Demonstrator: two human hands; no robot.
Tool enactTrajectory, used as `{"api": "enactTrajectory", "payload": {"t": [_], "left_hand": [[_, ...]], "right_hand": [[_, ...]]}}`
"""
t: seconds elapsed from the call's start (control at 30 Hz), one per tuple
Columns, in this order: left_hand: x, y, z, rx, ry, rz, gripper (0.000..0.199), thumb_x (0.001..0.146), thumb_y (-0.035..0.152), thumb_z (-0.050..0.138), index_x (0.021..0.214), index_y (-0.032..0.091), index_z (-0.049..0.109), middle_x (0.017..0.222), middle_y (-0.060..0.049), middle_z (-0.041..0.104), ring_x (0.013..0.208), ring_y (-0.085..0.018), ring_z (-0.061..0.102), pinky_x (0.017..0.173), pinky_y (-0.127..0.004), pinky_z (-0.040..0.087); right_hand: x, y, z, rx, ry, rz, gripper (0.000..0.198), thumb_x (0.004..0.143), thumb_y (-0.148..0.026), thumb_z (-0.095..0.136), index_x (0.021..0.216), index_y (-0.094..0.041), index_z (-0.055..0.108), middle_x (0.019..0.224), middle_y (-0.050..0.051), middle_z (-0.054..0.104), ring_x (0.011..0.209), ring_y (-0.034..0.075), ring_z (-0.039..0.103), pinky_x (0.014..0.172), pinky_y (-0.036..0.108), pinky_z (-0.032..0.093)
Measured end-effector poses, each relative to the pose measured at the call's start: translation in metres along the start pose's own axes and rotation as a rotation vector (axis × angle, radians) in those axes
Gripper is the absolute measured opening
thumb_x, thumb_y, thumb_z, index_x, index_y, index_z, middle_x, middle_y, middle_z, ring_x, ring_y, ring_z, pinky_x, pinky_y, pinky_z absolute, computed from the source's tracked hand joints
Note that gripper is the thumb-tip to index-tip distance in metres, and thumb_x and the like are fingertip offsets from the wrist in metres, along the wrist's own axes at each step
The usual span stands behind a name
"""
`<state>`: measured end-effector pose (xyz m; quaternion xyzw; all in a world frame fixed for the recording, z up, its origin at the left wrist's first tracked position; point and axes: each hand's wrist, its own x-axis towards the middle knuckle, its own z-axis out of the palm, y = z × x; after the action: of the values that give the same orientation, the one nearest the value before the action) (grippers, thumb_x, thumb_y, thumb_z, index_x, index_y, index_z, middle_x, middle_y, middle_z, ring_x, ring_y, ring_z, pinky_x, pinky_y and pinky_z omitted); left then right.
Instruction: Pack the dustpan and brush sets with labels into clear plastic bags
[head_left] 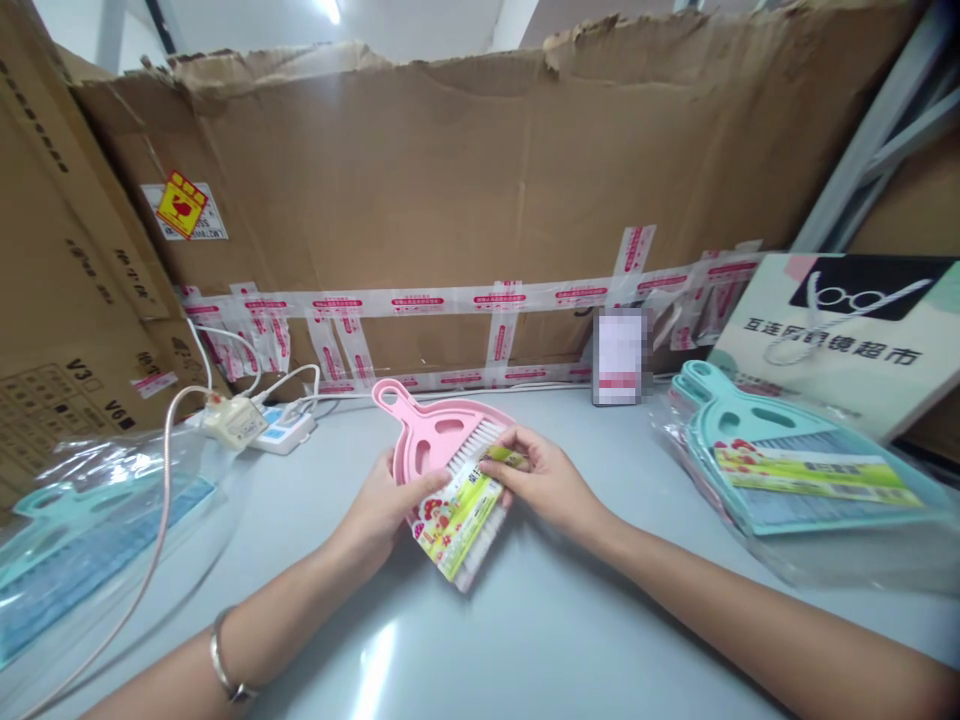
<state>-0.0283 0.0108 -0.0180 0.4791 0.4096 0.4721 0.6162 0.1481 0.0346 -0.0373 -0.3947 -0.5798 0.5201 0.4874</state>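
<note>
A pink mini dustpan (431, 435) with a white-bristled brush (480, 535) nested in it is held over the grey table. My left hand (386, 505) grips the set from the left, thumb on the colourful paper label (457, 510). The fingertips of my right hand (544, 480) pinch the label's upper end near the bristles. A bracelet is on my left wrist.
Teal dustpan sets in clear bags lie at the right (780, 465) and at the left (82, 545). A power strip (285, 428) with cables sits at the back left. Taped cardboard walls (465, 190) enclose the table; a printed box (855, 325) leans at the right.
</note>
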Motion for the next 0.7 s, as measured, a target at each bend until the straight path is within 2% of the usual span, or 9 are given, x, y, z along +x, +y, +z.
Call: {"api": "enactTrajectory", "payload": {"t": [0.2, 0.3, 0.37, 0.4, 0.43, 0.53, 0.57, 0.6, 0.7], "left_hand": [[-0.004, 0.002, 0.001, 0.098, 0.098, -0.038, 0.065, 0.053, 0.021, 0.078, 0.110, 0.015, 0.048, 0.108, -0.013, 0.063, 0.095, -0.028, 0.061, 0.076, -0.036, 0.051], [-0.004, 0.008, -0.003, 0.078, 0.104, -0.011, 0.061, 0.057, 0.024, 0.076, 0.111, 0.016, 0.048, 0.103, -0.012, 0.065, 0.090, -0.028, 0.063, 0.074, -0.036, 0.052], [-0.006, 0.012, -0.005, 0.044, 0.099, 0.043, 0.059, 0.061, 0.025, 0.074, 0.113, 0.018, 0.047, 0.106, -0.010, 0.065, 0.091, -0.027, 0.063, 0.076, -0.036, 0.052], [-0.007, 0.014, -0.005, 0.026, 0.097, 0.070, 0.060, 0.062, 0.025, 0.073, 0.114, 0.019, 0.046, 0.109, -0.010, 0.063, 0.092, -0.027, 0.063, 0.077, -0.036, 0.052], [-0.008, 0.014, -0.004, 0.011, 0.103, 0.089, 0.060, 0.062, 0.025, 0.073, 0.116, 0.019, 0.045, 0.111, -0.010, 0.062, 0.094, -0.026, 0.062, 0.079, -0.036, 0.051], [-0.010, 0.010, 0.003, 0.018, 0.137, 0.098, 0.066, 0.062, 0.026, 0.073, 0.119, 0.017, 0.041, 0.112, -0.012, 0.061, 0.096, -0.027, 0.061, 0.080, -0.036, 0.051], [-0.010, 0.009, 0.006, 0.047, 0.147, 0.098, 0.067, 0.062, 0.027, 0.073, 0.120, 0.017, 0.040, 0.113, -0.013, 0.060, 0.096, -0.027, 0.061, 0.079, -0.036, 0.051], [-0.010, 0.010, 0.008, 0.101, 0.151, 0.103, 0.067, 0.062, 0.027, 0.073, 0.120, 0.017, 0.040, 0.113, -0.013, 0.060, 0.097, -0.026, 0.060, 0.079, -0.036, 0.051], [-0.018, 0.027, -0.001, 0.424, 0.038, 0.111, 0.065, 0.059, 0.027, 0.074, 0.117, 0.019, 0.048, 0.111, -0.010, 0.061, 0.099, -0.026, 0.058, 0.078, -0.033, 0.050]], "right_hand": [[-0.004, 0.002, -0.003, -0.080, 0.057, -0.024, 0.031, 0.067, -0.038, 0.066, 0.080, -0.021, 0.043, 0.061, -0.006, 0.053, 0.043, 0.008, 0.048, 0.042, 0.022, 0.039], [-0.007, 0.003, -0.005, -0.105, 0.326, -0.180, 0.038, 0.063, -0.035, 0.070, 0.084, -0.023, 0.041, 0.074, -0.005, 0.049, 0.057, 0.008, 0.047, 0.053, 0.022, 0.042], [-0.010, 0.001, -0.005, -0.037, 0.487, -0.211, 0.048, 0.056, -0.034, 0.075, 0.087, -0.025, 0.040, 0.083, -0.004, 0.049, 0.065, 0.009, 0.047, 0.060, 0.022, 0.043], [-0.012, 0.000, -0.003, 0.038, 0.480, -0.172, 0.051, 0.055, -0.034, 0.076, 0.090, -0.025, 0.040, 0.086, -0.003, 0.050, 0.068, 0.009, 0.049, 0.062, 0.023, 0.043], [-0.013, -0.002, -0.001, 0.133, 0.398, -0.102, 0.053, 0.055, -0.036, 0.076, 0.093, -0.025, 0.042, 0.091, -0.002, 0.053, 0.072, 0.011, 0.052, 0.065, 0.024, 0.044], [-0.019, -0.006, 0.009, 0.423, -0.019, 0.159, 0.047, 0.064, -0.039, 0.071, 0.101, -0.022, 0.049, 0.097, 0.003, 0.062, 0.084, 0.017, 0.059, 0.074, 0.031, 0.047], [-0.020, -0.008, 0.011, 0.486, -0.102, 0.225, 0.043, 0.066, -0.038, 0.069, 0.101, -0.020, 0.052, 0.095, 0.004, 0.064, 0.083, 0.018, 0.061, 0.075, 0.032, 0.048], [-0.022, -0.008, 0.013, 0.528, -0.125, 0.269, 0.039, 0.067, -0.036, 0.069, 0.100, -0.019, 0.055, 0.092, 0.005, 0.066, 0.082, 0.018, 0.062, 0.075, 0.033, 0.049], [-0.023, -0.008, 0.013, 0.584, -0.002, 0.320, 0.030, 0.067, -0.029, 0.070, 0.093, -0.018, 0.059, 0.085, 0.004, 0.069, 0.076, 0.019, 0.065, 0.070, 0.032, 0.051]]}}
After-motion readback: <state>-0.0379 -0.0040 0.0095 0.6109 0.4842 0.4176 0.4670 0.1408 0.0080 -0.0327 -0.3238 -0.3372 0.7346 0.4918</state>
